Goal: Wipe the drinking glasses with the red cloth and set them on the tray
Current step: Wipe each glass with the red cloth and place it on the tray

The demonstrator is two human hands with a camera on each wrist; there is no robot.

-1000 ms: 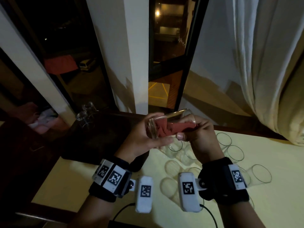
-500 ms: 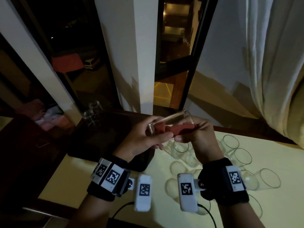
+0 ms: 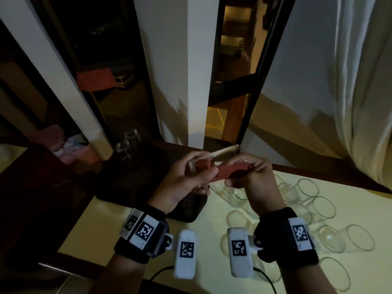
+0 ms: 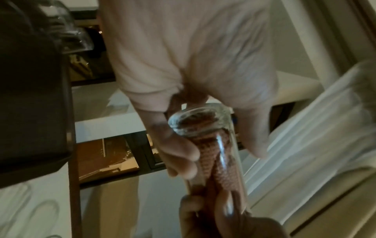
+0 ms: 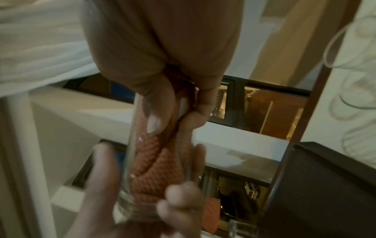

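I hold a clear drinking glass (image 3: pixel 220 154) on its side above the table's far edge. My left hand (image 3: pixel 191 177) grips its thick base end (image 4: pixel 195 122). The red cloth (image 3: pixel 229 171) is stuffed inside the glass (image 5: pixel 158 169), and my right hand (image 3: pixel 250 175) pinches the cloth at the glass's mouth, with fingers reaching into it (image 5: pixel 154 112). The dark tray (image 3: pixel 131 179) lies on the table to the left, with two glasses (image 3: pixel 127 145) standing at its far corner. Several more glasses (image 3: pixel 307 198) lie on the pale table under and right of my hands.
The pale yellow table (image 3: pixel 101 230) has a dark wooden rim; its left edge drops to a dark floor. A window frame and white pillar (image 3: pixel 180 81) stand just behind the table. A white curtain (image 3: pixel 364 81) hangs at the right.
The glass has tilted flatter and turned in my hands, and the cloth has shifted inside it. My view has swung a little to the left. Both hands keep their hold.
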